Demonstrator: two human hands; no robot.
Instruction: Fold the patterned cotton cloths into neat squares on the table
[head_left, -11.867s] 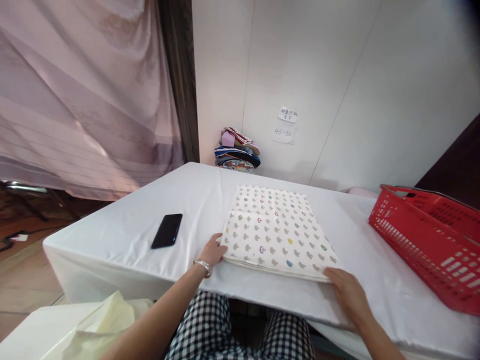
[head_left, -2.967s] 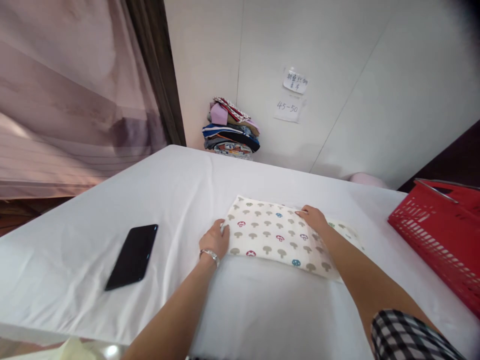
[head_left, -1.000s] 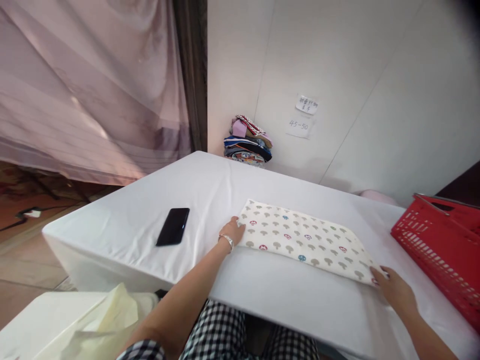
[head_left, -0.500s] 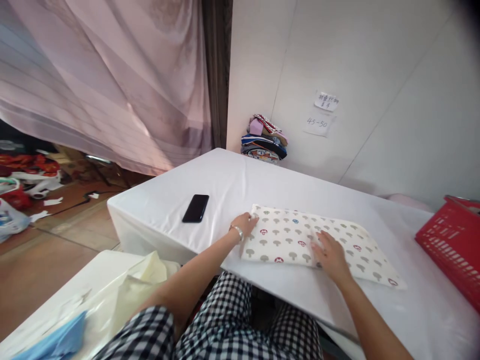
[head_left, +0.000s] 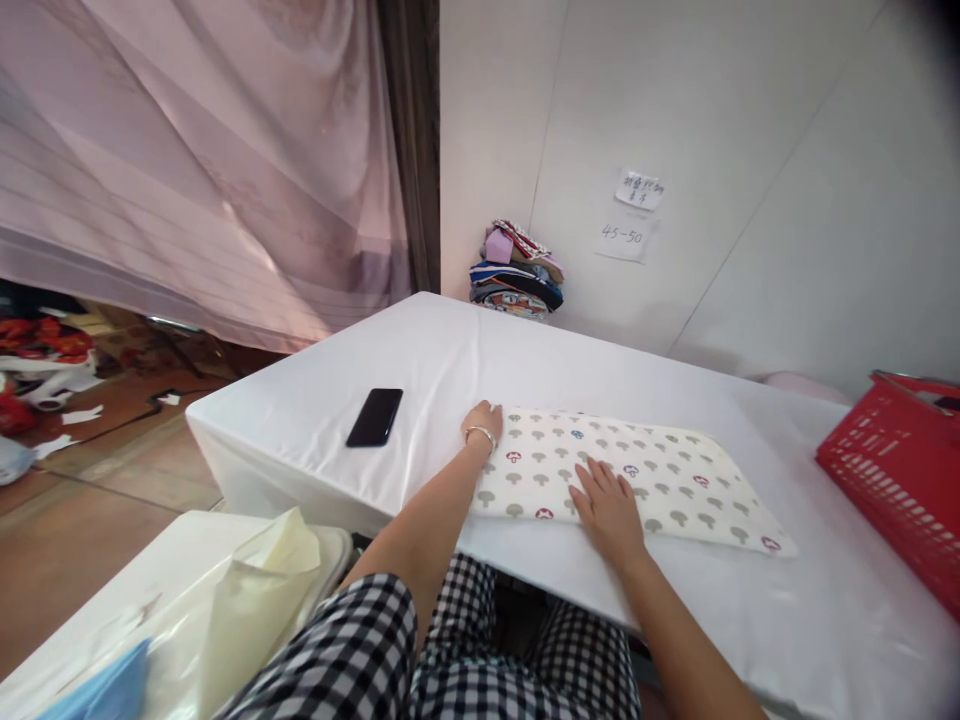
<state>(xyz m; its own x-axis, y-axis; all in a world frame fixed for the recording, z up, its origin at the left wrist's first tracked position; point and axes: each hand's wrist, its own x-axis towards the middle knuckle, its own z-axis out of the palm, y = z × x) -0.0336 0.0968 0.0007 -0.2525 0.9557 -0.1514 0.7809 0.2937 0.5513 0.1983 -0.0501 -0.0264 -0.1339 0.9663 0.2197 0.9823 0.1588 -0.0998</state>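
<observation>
1. Left hand rests with fingers loosely curled at the left end of the folded mushroom-print cloth; whether it grips the edge, I cannot tell.
2. Right hand lies flat and spread on the cloth, mid-table, gripping nothing.
3. Judgement: press evenly and keep the edges aligned.
4. The wall note reads "45-50".

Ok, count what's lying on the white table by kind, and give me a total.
Folded mushroom-print cloth: 1
Black phone: 1
Red basket: 1
Pile of folded clothes by the wall: 1
Total: 4
</observation>
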